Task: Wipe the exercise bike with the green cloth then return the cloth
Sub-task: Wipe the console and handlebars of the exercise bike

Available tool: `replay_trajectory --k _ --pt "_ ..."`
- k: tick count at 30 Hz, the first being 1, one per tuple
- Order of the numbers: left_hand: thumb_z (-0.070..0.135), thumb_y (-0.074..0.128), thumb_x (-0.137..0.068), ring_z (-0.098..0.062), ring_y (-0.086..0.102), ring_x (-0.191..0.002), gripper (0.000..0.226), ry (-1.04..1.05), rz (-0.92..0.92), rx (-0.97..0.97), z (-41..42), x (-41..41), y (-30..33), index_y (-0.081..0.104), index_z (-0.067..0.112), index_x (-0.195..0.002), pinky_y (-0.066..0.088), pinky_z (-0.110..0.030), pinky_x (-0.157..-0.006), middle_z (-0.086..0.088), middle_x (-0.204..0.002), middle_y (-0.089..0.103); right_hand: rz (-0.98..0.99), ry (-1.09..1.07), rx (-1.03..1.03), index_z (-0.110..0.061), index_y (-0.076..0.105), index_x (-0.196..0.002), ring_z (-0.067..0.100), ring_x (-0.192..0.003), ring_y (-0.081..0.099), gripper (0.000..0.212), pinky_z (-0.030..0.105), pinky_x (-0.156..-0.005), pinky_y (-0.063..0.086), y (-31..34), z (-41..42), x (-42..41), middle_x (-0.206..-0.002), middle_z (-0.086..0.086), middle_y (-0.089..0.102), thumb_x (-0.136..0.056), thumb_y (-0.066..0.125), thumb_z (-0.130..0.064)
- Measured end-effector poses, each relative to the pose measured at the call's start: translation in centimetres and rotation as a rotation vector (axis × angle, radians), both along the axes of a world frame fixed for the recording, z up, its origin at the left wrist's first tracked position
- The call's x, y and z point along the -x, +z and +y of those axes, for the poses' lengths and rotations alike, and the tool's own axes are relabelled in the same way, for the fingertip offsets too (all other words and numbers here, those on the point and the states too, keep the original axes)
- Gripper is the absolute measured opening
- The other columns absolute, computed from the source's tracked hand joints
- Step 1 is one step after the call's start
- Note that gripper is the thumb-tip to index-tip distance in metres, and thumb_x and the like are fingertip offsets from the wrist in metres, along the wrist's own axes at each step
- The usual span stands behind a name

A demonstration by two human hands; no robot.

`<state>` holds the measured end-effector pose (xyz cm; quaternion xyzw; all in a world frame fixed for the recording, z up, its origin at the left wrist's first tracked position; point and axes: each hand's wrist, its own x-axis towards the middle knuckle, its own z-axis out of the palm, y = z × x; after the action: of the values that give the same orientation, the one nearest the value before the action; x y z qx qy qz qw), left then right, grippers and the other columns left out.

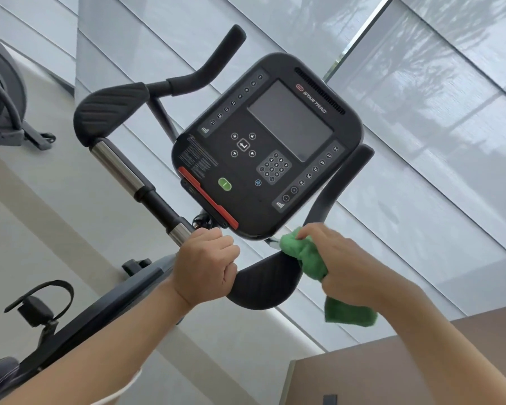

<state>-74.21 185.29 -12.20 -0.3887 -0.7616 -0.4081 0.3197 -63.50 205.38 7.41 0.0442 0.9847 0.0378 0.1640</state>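
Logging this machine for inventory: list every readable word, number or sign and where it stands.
"STAR TRAC": console, above the screen.
"1 3 6 9 12 15 18 21": console's left button column.
"24 27 30 33 36 40": right button column.
Digits on keypad: mostly too small.
Fine-print label: unreadable.

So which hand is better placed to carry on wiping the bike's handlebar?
The right hand. It already grips the green cloth, bunched against the black handlebar pad just below the console. The left hand is curled round the handlebar, holding no cloth, probably steadying.
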Motion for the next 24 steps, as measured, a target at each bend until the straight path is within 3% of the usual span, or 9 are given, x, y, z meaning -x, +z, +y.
replay_trajectory --k 3,5,8,11,14,18,20,22,24 --pt "0.001 0.054 -0.066 -0.022 0.028 -0.057 0.022 0.006 -0.003 -0.007 0.2 0.0 -0.4 0.039 0.012 -0.056 0.031 -0.035 -0.053 -0.004 -0.054 0.034 0.216 -0.005 0.091 -0.038 0.04 -0.108 0.007 -0.099 0.044 0.055 0.017 -0.075 0.033 0.1 0.1 0.1 -0.117 -0.02 0.04 -0.062 0.049 -0.009" --pt "0.0 0.057 -0.067 -0.022 0.031 -0.055 0.022 0.01 -0.011 -0.001 0.2 0.1 -0.6 0.042 0.011 -0.056 0.034 -0.037 -0.052 -0.005 -0.054 0.037 0.381 -0.007 0.231 -0.026 0.05 -0.102 0.008 -0.098 0.048 0.043 0.021 -0.075 0.037 -1.8 -1.1 0.4 -0.108 -0.013 0.048 -0.068 0.059 -0.002" --pt "-0.001 0.06 -0.066 -0.023 0.033 -0.055 0.022 0.01 -0.013 0.011 0.2 0.1 -0.6 0.043 0.011 -0.056 0.035 -0.038 -0.052 -0.005 -0.054 0.039 0.453 0.057 0.292 -0.014 0.067 -0.106 0.016 -0.107 0.056 0.035 0.03 -0.093 0.045 -5.7 -2.6 0.1 -0.109 -0.006 0.063 -0.075 0.067 0.003" --pt "0.0 0.059 -0.065 -0.025 0.033 -0.057 0.021 0.012 -0.006 0.022 0.1 0.0 -0.5 0.043 0.011 -0.057 0.035 -0.039 -0.053 -0.005 -0.056 0.038 0.394 0.062 0.329 -0.024 0.073 -0.12 0.006 -0.129 0.054 0.041 0.025 -0.112 0.039 -6.0 -2.4 -0.5 -0.125 -0.019 0.068 -0.082 0.062 -0.013" --pt "0.0 0.058 -0.064 -0.025 0.033 -0.058 0.021 0.014 -0.005 0.024 0.1 0.1 -0.5 0.042 0.011 -0.057 0.034 -0.039 -0.053 -0.004 -0.056 0.038 0.317 0.022 0.395 -0.033 0.071 -0.12 -0.001 -0.125 0.057 0.04 0.017 -0.107 0.04 -4.5 -1.9 -0.5 -0.123 -0.027 0.068 -0.087 0.054 -0.018" --pt "0.0 0.058 -0.065 -0.024 0.032 -0.057 0.021 0.01 -0.005 0.018 0.2 0.2 -0.7 0.042 0.011 -0.057 0.032 -0.036 -0.053 -0.004 -0.055 0.037 0.586 -0.129 0.451 -0.039 0.069 -0.119 0.002 -0.11 0.066 0.035 0.026 -0.094 0.051 -3.3 -1.6 0.9 -0.11 -0.023 0.073 -0.091 0.052 -0.027" --pt "0.0 0.059 -0.066 -0.023 0.032 -0.057 0.022 0.005 -0.005 0.021 0.2 0.2 -0.8 0.043 0.011 -0.057 0.033 -0.037 -0.053 -0.004 -0.055 0.038 0.641 -0.093 0.471 -0.036 0.066 -0.125 0.005 -0.118 0.062 0.034 0.03 -0.102 0.048 -4.1 -2.6 1.4 -0.12 -0.021 0.069 -0.095 0.057 -0.023" --pt "0.0 0.058 -0.066 -0.023 0.031 -0.058 0.022 -0.001 0.0 0.025 0.2 0.2 -0.9 0.042 0.012 -0.058 0.032 -0.037 -0.054 -0.003 -0.057 0.037 0.498 0.029 0.305 -0.03 0.061 -0.138 0.009 -0.132 0.052 0.044 0.036 -0.114 0.039 -5.9 -4.1 1.2 -0.136 -0.017 0.062 -0.094 0.062 -0.026" --pt "0.0 0.057 -0.065 -0.024 0.031 -0.059 0.022 -0.004 0.005 0.031 0.1 0.3 -0.9 0.041 0.013 -0.059 0.032 -0.038 -0.054 -0.003 -0.058 0.037 0.322 0.197 0.019 -0.027 0.051 -0.15 0.015 -0.139 0.046 0.064 0.038 -0.121 0.03 -7.3 -4.7 0.9 -0.145 -0.011 0.057 -0.089 0.06 -0.045"
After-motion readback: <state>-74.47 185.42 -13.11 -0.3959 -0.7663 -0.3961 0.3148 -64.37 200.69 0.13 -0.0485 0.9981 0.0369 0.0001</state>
